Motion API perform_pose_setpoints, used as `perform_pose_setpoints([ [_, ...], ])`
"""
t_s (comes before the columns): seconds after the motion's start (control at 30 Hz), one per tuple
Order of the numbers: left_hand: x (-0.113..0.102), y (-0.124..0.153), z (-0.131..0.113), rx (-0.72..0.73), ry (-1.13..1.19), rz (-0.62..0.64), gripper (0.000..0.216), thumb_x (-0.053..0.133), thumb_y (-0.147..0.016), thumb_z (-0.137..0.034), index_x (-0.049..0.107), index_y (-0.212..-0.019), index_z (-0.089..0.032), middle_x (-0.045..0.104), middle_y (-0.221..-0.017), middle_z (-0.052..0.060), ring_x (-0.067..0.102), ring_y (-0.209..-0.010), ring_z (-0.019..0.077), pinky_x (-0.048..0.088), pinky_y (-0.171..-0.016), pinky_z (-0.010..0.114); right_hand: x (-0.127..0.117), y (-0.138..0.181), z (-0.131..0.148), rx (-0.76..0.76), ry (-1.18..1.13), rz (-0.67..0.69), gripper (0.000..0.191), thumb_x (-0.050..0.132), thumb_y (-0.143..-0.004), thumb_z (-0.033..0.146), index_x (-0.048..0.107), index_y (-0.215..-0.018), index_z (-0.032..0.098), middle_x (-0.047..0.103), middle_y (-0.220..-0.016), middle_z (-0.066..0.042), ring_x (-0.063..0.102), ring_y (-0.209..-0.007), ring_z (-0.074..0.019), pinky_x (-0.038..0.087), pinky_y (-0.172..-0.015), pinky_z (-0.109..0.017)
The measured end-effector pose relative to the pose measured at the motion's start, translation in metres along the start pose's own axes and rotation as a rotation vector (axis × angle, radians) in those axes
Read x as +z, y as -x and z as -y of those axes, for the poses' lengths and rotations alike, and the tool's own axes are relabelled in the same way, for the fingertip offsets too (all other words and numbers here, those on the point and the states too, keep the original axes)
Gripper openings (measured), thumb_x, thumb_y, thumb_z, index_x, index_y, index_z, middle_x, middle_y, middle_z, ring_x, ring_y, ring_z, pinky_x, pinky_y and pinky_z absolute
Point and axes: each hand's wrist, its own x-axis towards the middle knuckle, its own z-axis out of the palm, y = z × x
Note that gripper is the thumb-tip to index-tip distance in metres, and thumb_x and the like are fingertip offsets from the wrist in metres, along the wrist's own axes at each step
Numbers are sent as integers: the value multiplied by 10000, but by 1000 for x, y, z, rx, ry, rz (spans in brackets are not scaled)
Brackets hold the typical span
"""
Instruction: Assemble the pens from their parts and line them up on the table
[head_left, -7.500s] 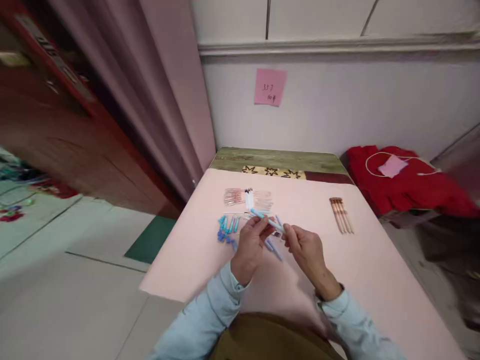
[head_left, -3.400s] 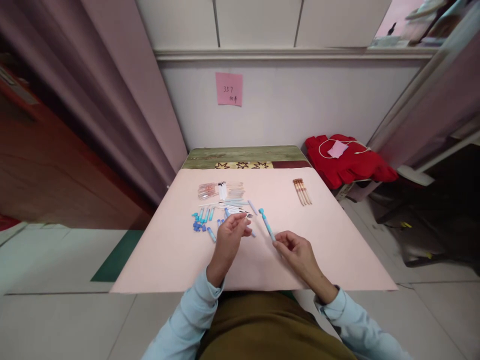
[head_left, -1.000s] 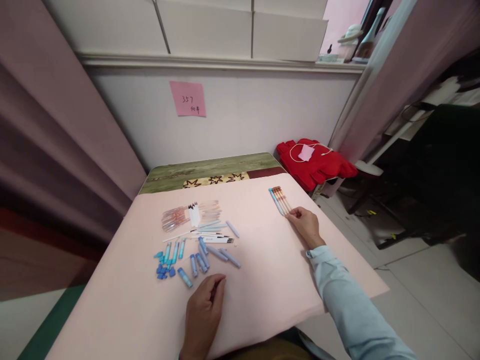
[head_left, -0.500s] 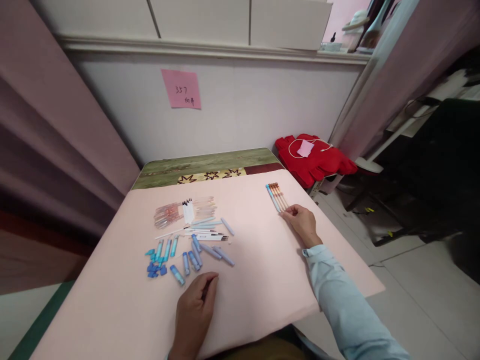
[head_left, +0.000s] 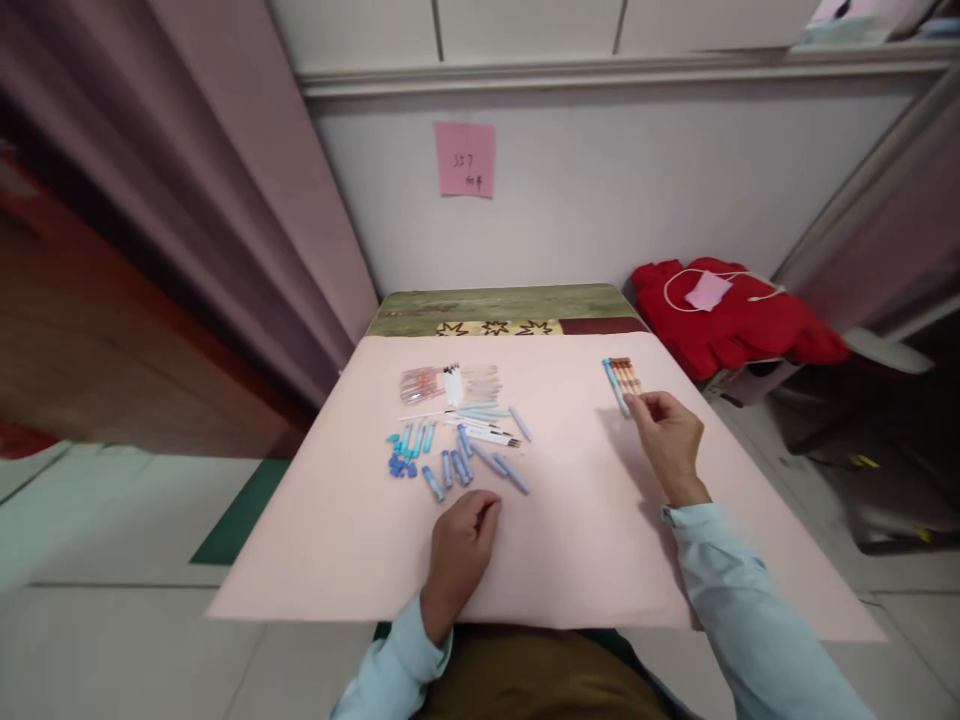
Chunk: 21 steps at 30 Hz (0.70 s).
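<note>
On the right part of the pink-covered table point(head_left: 570, 560), a slim light-blue pen point(head_left: 616, 386) lies beside several brown-topped beige pens point(head_left: 624, 366) in a row. My right hand point(head_left: 667, 440) pinches at the blue pen's lower end, its fingers covering the lower ends of the beige pens. My left hand point(head_left: 461, 550) rests loosely curled on the table with nothing visible in it. Just beyond it lie blue and turquoise pen barrels point(head_left: 433, 483), small blue clip-like pieces point(head_left: 401, 465) and lilac barrels point(head_left: 513, 474).
Farther back lie clear pinkish tubes point(head_left: 422, 385), white refills with black tips point(head_left: 453, 386) and pale clear barrels point(head_left: 481, 383). More white refills point(head_left: 491, 436) lie in the middle. A red cloth point(head_left: 675, 335) with a white cord sits beyond the right edge. A pink note point(head_left: 466, 160) is on the wall.
The view has swung left and tilted down, so everything sits farther right. My right hand has shifted slightly up over the pens' lower ends. My left hand stays curled in place.
</note>
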Motion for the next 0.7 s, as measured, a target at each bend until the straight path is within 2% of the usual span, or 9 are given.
perform_pose_setpoints([
  [0.1, 1, 2, 0, -11, 9, -2, 212, 487, -938, -291, 681, -905, -210, 726, -876, 42, 675, -815, 175, 510, -757, 287, 31, 11, 41, -80, -136, 246, 374, 654, -788, 546, 719, -830, 180, 701, -755, -44, 569, -626, -161, 435, -628, -267],
  [0.17, 0, 3, -1, -12, 26, -5, 201, 496, -933, -280, 681, -896, -209, 722, -866, 41, 671, -809, 170, 505, -756, 282, 59, 22, 59, -5, -246, 389, 358, 662, -775, 525, 722, -828, 175, 702, -753, -47, 577, -629, -162, 441, -616, -264],
  [0.2, -1, 4, -1, -12, 37, -7, 196, 501, -930, -274, 681, -890, -208, 719, -853, 39, 668, -801, 168, 504, -752, 278, 73, 28, 64, 59, -302, 417, 379, 648, -778, 527, 722, -847, 162, 699, -749, -53, 575, -624, -163, 442, -602, -264],
  [0.27, -3, 6, -1, -13, 77, -21, 183, 514, -925, -265, 681, -886, -202, 713, -833, 35, 660, -784, 162, 502, -742, 270, 96, 38, 66, 171, -347, 347, 428, 608, -792, 540, 716, -869, 133, 695, -751, -72, 573, -635, -168, 455, -618, -273],
  [0.33, -3, 8, -1, -28, 136, -50, 170, 533, -919, -269, 683, -894, -193, 707, -821, 33, 651, -763, 154, 501, -722, 262, 108, 45, 62, 193, -349, 271, 433, 590, -801, 535, 708, -871, 124, 690, -756, -75, 576, -664, -171, 463, -646, -273],
  [0.53, -5, 9, 1, -164, 342, -210, 173, 606, -883, -333, 694, -910, -187, 700, -811, 35, 633, -720, 147, 502, -669, 252, 105, 51, 52, 79, -302, 291, 317, 616, -810, 459, 712, -801, 158, 622, -646, -1, 518, -611, -140, 419, -624, -253],
  [0.6, -18, 0, 6, -236, 410, -313, 179, 640, -856, -342, 694, -925, -185, 702, -810, 32, 632, -714, 144, 498, -659, 248, 103, 52, 53, 67, -292, 288, 298, 623, -812, 445, 720, -806, 163, 605, -632, 11, 506, -599, -135, 406, -612, -252],
  [0.7, -55, -17, 25, -329, 436, -506, 202, 691, -803, -344, 691, -917, -177, 691, -783, 23, 609, -679, 134, 483, -639, 242, 105, 53, 55, 48, -283, 281, 291, 625, -818, 439, 729, -826, 167, 609, -641, 12, 509, -601, -135, 401, -610, -254],
])
